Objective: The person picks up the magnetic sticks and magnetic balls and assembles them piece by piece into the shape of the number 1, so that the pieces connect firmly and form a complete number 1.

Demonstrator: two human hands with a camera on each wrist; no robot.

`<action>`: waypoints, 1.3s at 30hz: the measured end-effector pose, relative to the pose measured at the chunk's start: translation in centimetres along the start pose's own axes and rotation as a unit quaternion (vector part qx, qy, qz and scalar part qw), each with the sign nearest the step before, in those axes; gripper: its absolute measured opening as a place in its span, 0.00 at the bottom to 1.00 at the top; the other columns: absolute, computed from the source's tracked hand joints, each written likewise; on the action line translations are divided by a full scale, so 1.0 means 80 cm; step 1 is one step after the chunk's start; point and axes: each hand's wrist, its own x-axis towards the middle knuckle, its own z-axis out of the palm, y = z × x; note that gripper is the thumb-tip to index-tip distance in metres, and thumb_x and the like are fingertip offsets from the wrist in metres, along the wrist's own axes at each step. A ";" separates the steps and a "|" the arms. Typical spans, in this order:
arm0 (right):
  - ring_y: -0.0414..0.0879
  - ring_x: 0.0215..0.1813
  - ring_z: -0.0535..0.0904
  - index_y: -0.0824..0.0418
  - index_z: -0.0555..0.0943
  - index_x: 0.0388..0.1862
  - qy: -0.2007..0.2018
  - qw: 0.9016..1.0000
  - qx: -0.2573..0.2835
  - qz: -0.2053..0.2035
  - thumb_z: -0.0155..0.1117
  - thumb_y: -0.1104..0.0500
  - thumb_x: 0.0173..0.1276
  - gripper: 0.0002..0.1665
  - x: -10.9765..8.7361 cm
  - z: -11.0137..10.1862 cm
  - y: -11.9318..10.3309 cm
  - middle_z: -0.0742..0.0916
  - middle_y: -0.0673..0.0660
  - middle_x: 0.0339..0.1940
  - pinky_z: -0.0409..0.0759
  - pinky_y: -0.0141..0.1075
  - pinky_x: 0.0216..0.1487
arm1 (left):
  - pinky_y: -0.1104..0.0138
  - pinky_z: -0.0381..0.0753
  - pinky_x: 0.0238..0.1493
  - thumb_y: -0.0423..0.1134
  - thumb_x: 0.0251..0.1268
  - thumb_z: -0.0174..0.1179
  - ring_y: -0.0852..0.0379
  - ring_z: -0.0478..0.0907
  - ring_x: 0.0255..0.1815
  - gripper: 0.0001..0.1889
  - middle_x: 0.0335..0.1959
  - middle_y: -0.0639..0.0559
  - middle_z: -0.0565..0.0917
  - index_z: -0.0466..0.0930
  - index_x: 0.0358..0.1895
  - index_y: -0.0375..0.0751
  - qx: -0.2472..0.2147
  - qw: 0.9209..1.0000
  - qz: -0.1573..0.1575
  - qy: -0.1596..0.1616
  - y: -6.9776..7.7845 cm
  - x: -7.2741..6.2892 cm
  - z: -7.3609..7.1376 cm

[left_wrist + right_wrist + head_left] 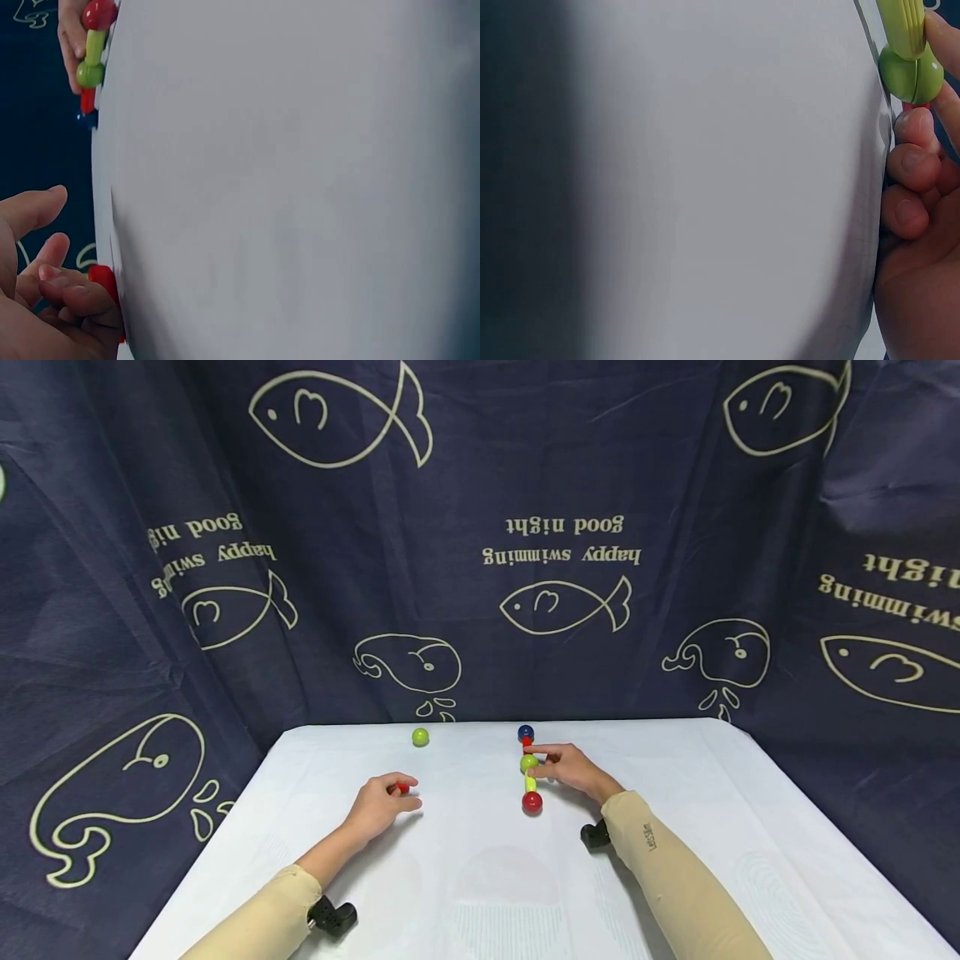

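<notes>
One seam [916, 81], green ball [898, 72], right-wrist only

Left arm [262, 917]: sleeved, bare at the wrist, slanted inward toward the worktop's [468, 839] far edge. Left hand [378, 806]: low, nearer the left edge than the right; thumb and index apart, other fingers bent. Right arm [678, 877]: sleeved almost to the wrist, likewise slanted inward. Right hand [573, 768]: closer to the far edge; thumb and index pinching, remaining fingers curled.
</notes>
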 end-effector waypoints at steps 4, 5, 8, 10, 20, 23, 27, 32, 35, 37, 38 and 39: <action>0.47 0.36 0.70 0.47 0.81 0.65 0.002 1.000 -0.004 0.003 0.76 0.49 0.61 0.32 0.001 0.000 0.001 0.76 0.52 0.30 0.66 0.36 0.36 | 0.68 0.67 0.34 0.37 0.51 0.75 0.59 0.68 0.30 0.19 0.25 0.55 0.72 0.87 0.49 0.39 0.002 1.000 -0.009 0.012 -0.006 0.003 -0.006; 0.47 0.36 0.70 0.47 0.82 0.64 0.002 1.000 -0.003 0.005 0.76 0.49 0.61 0.31 0.001 0.000 0.001 0.76 0.52 0.31 0.66 0.36 0.36 | 0.68 0.67 0.34 0.37 0.51 0.75 0.59 0.68 0.30 0.20 0.25 0.55 0.72 0.87 0.49 0.39 0.003 1.000 -0.011 0.016 -0.007 0.004 -0.008; 0.47 0.36 0.71 0.46 0.82 0.64 0.002 1.000 0.000 0.004 0.77 0.49 0.60 0.31 0.001 0.000 0.002 0.76 0.52 0.31 0.66 0.36 0.36 | 0.68 0.66 0.32 0.36 0.51 0.75 0.58 0.67 0.29 0.20 0.24 0.55 0.71 0.87 0.50 0.38 -0.004 1.000 -0.020 0.023 -0.009 0.005 -0.012; 0.47 0.36 0.70 0.46 0.82 0.64 0.001 1.000 0.005 0.003 0.77 0.49 0.60 0.31 0.002 0.000 0.003 0.76 0.52 0.30 0.66 0.36 0.36 | 0.68 0.65 0.31 0.36 0.51 0.74 0.58 0.66 0.27 0.21 0.24 0.54 0.70 0.86 0.51 0.38 -0.008 0.999 -0.026 0.026 -0.011 0.006 -0.016; 0.46 0.34 0.70 0.47 0.82 0.64 0.004 1.000 0.005 -0.004 0.77 0.50 0.60 0.31 0.002 0.000 0.004 0.76 0.52 0.29 0.67 0.36 0.36 | 0.70 0.63 0.22 0.37 0.54 0.72 0.61 0.63 0.19 0.22 0.22 0.55 0.73 0.86 0.54 0.40 -0.059 0.996 -0.072 0.017 -0.026 0.016 -0.032; 0.46 0.34 0.71 0.46 0.82 0.64 0.004 1.000 -0.001 -0.005 0.77 0.49 0.60 0.32 0.002 0.000 0.005 0.76 0.51 0.29 0.67 0.36 0.36 | 0.70 0.60 0.19 0.36 0.53 0.72 0.62 0.59 0.15 0.22 0.21 0.56 0.73 0.85 0.55 0.39 -0.083 0.993 -0.089 0.006 -0.031 0.019 -0.037; 0.46 0.34 0.71 0.47 0.82 0.65 0.005 1.000 -0.005 -0.005 0.77 0.48 0.60 0.32 0.001 0.000 0.005 0.76 0.51 0.29 0.67 0.36 0.36 | 0.70 0.57 0.17 0.36 0.54 0.72 0.62 0.54 0.12 0.23 0.17 0.58 0.71 0.84 0.57 0.39 -0.106 0.989 -0.105 -0.013 -0.036 0.020 -0.043; 0.46 0.35 0.70 0.46 0.81 0.65 0.002 1.000 0.001 -0.001 0.77 0.48 0.60 0.32 0.002 0.000 0.006 0.76 0.52 0.30 0.67 0.36 0.37 | 0.70 0.56 0.17 0.34 0.53 0.71 0.62 0.54 0.12 0.24 0.15 0.58 0.69 0.84 0.57 0.39 -0.114 0.987 -0.109 -0.023 -0.040 0.022 -0.047; 0.47 0.36 0.71 0.45 0.81 0.65 0.001 1.000 0.002 0.003 0.77 0.47 0.60 0.32 0.002 0.000 0.007 0.76 0.52 0.30 0.67 0.37 0.37 | 0.70 0.56 0.17 0.33 0.53 0.71 0.62 0.54 0.13 0.23 0.17 0.57 0.71 0.84 0.57 0.40 -0.110 0.987 -0.112 -0.027 -0.042 0.023 -0.048; 0.47 0.36 0.71 0.45 0.81 0.65 0.001 1.000 0.002 0.006 0.77 0.47 0.60 0.32 0.002 0.000 0.007 0.76 0.52 0.31 0.67 0.37 0.37 | 0.70 0.56 0.17 0.33 0.54 0.71 0.61 0.54 0.13 0.23 0.17 0.56 0.72 0.84 0.57 0.39 -0.108 0.987 -0.112 -0.030 -0.042 0.023 -0.048; 0.47 0.36 0.71 0.45 0.82 0.65 0.002 1.000 0.002 0.006 0.77 0.47 0.60 0.32 0.002 0.000 0.007 0.76 0.52 0.31 0.67 0.37 0.37 | 0.70 0.56 0.17 0.33 0.54 0.71 0.61 0.54 0.13 0.23 0.18 0.56 0.72 0.85 0.56 0.39 -0.108 0.987 -0.112 -0.031 -0.042 0.024 -0.048; 0.47 0.36 0.71 0.45 0.82 0.65 0.003 1.000 0.002 0.006 0.77 0.47 0.59 0.32 0.002 0.000 0.007 0.76 0.52 0.31 0.67 0.37 0.37 | 0.70 0.56 0.17 0.33 0.54 0.71 0.61 0.54 0.13 0.23 0.18 0.56 0.72 0.85 0.56 0.39 -0.108 0.987 -0.112 -0.031 -0.042 0.024 -0.048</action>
